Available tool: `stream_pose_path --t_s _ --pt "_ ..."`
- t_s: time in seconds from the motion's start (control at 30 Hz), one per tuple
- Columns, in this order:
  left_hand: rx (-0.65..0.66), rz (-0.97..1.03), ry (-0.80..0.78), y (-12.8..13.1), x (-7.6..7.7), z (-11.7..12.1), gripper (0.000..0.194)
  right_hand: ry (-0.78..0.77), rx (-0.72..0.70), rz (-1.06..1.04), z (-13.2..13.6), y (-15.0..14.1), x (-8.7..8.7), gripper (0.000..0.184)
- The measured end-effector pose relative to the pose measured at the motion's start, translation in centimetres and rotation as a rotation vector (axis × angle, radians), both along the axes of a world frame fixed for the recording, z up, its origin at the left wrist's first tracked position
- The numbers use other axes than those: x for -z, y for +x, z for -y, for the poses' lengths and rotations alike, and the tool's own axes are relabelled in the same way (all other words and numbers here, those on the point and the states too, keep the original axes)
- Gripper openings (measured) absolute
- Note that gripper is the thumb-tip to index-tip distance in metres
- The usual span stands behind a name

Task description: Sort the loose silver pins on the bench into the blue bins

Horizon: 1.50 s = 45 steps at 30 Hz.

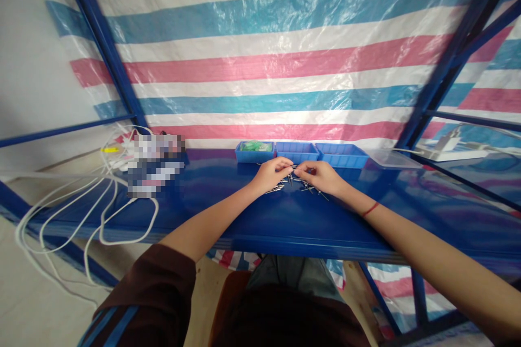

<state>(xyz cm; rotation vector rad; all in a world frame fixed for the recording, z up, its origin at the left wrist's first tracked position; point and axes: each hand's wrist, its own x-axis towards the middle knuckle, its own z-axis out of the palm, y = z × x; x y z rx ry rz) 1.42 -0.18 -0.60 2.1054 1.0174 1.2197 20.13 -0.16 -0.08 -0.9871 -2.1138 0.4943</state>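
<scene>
left hand (272,174) and right hand (321,175) curl inward, close together.

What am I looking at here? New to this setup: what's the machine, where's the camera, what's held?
No machine: just a person's bare left hand and right hand. The single picture comes from a camera on their head, looking forward and down. On the blue table, thin metal pieces lie beneath and around the hands. Behind stand three blue trays; the left one contains something green. White cables loop at left. Both hands' fingers meet near the pieces, but what each holds is too small to tell.
</scene>
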Motion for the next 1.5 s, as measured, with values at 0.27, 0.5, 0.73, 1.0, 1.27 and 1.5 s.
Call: stream_pose_path --t_s 0.27,0.5,0.73,1.0,1.27,1.5 --pt "0.076 0.212 -0.101 0.0 -0.3 0.0 0.025 -0.124 -0.042 -0.199 0.3 -0.2 -0.6 0.043" --pt "0.085 0.256 -0.054 0.2 -0.3 -0.2 0.029 -0.259 -0.133 -0.217 0.7 -0.4 -0.6 0.041" --pt "0.081 0.228 -0.020 0.3 -0.6 0.4 0.027 -0.254 -0.141 -0.179 1.0 -0.5 -0.7 0.045" --pt "0.076 0.204 -0.022 0.2 -0.9 0.7 0.025 -0.200 -0.114 -0.266 0.7 -0.7 -0.5 0.040" --pt "0.051 0.153 -0.010 0.2 -0.5 0.3 0.022 0.017 -0.041 -0.365 0.8 -0.7 -1.2 0.033" --pt "0.090 0.083 -0.044 0.1 -0.2 0.2 0.027 0.112 0.005 -0.121 1.9 -0.7 -1.5 0.033"
